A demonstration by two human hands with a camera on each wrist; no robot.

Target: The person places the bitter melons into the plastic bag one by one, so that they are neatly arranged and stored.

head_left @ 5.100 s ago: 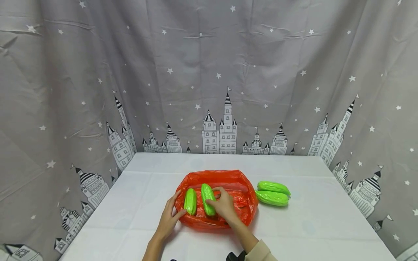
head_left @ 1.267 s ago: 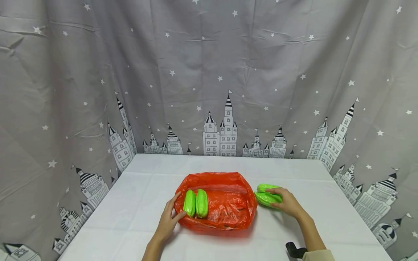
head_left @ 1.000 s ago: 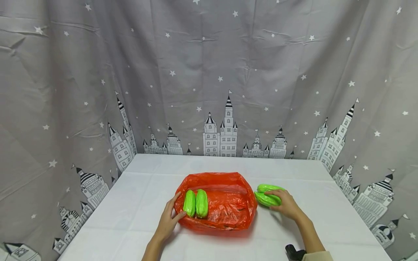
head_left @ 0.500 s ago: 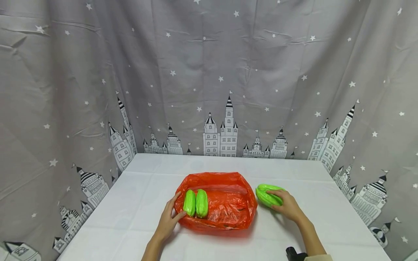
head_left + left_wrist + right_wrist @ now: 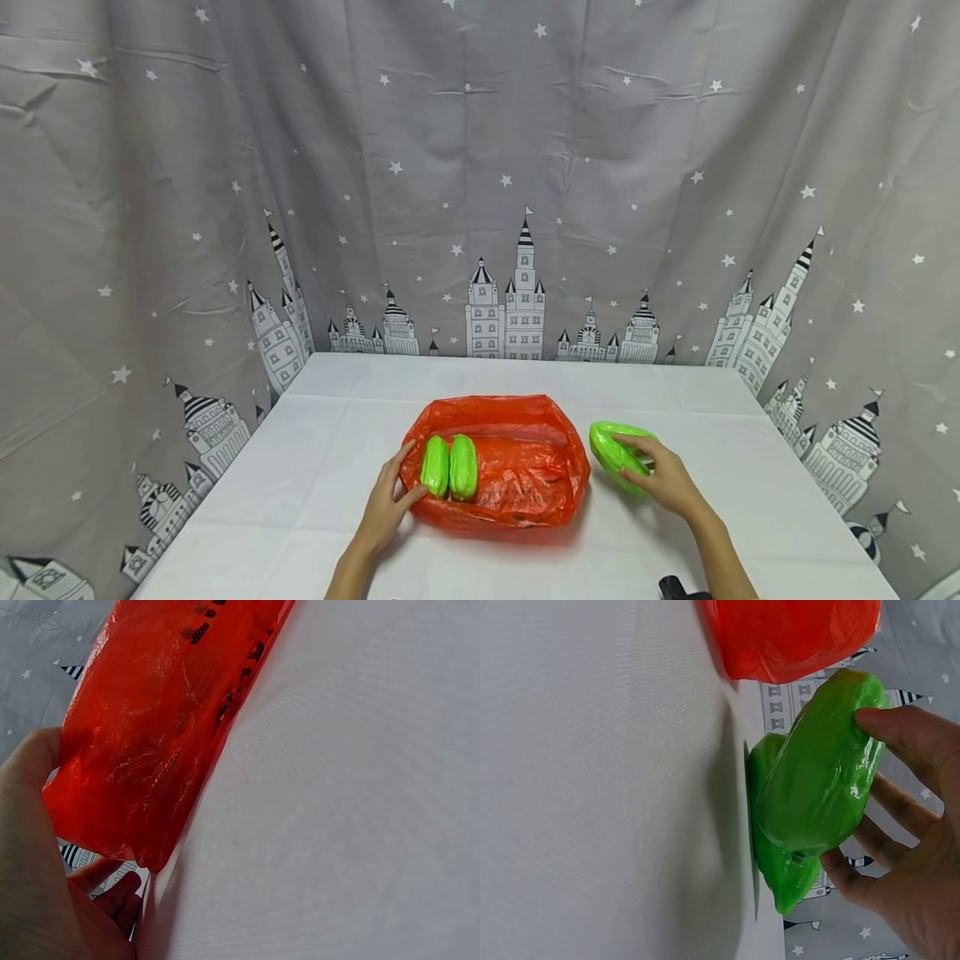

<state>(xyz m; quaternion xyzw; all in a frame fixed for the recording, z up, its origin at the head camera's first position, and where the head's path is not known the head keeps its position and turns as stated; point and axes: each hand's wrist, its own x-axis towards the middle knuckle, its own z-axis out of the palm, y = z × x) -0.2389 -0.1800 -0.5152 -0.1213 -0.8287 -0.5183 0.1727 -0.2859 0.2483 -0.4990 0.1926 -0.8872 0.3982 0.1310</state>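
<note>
my right grip (image 5: 667,479) is curled round a green veggie (image 5: 821,769), 3 o'clock of the bag (image 5: 498,518); left grip (image 5: 386,504) spread loosely on its 9 o'clock rim

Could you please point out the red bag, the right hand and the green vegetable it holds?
Red bag (image 5: 519,473): head view, bare inner surface.
Right hand (image 5: 669,477): head view, back of hand.
Green vegetable (image 5: 821,772): right wrist view, middle of its side.

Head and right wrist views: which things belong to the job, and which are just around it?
Job: red bag; two green vegetables inside it; green vegetable in the right hand; another green vegetable beneath.

Around it: white table; gray curtain.
</note>
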